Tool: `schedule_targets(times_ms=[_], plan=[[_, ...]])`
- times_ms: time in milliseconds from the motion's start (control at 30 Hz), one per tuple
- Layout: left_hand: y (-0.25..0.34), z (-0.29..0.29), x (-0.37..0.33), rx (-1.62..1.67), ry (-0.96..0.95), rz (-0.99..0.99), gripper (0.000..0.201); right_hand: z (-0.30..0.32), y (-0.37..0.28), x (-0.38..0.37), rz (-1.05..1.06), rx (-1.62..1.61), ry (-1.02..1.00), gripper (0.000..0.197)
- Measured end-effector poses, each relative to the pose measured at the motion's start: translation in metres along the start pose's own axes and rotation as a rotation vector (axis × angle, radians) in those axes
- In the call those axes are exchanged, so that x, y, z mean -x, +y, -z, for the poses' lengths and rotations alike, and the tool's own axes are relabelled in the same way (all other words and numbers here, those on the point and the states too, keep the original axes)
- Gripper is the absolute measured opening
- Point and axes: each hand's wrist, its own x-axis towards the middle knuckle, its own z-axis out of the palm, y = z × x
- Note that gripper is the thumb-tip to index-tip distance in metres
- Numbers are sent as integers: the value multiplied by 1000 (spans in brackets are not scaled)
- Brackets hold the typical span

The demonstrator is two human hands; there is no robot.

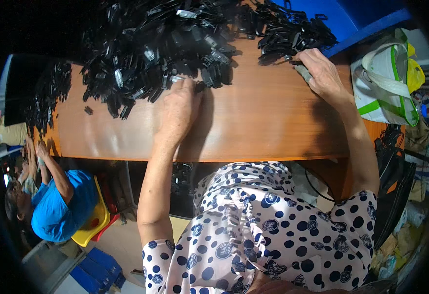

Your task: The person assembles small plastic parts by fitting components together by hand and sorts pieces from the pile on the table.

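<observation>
A large heap of small black plastic parts (141, 54) covers the far left and middle of the wooden table. My left hand (179, 105) is at its near edge, fingers curled, with a dark part showing beside the fingertips. Farther right lies a smaller pile of similar black parts (293, 39). My right hand (322, 76) reaches to the near side of that pile, fingers bent and closed around a small black piece. A greyish covering (303, 73) shows at its thumb; its kind is unclear. What exactly the fingertips grip is partly hidden.
The brown tabletop (258, 122) runs between the piles and my body. One loose black part (88, 110) lies at left. A blue bin (371, 22) and a white-green bag (383, 83) stand at right. Another person in blue (65, 206) works at far left, near a yellow chair (94, 215).
</observation>
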Motion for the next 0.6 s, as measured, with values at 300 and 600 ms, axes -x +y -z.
schedule_targets(times_ms=[300,600], plan=[[13,-8,40,480,147,60,40,-29,-118,-8,-475,-1446,-305,34],[28,-1,81,897,214,-6,24,-29,-161,-14,-421,-1721,-458,39]])
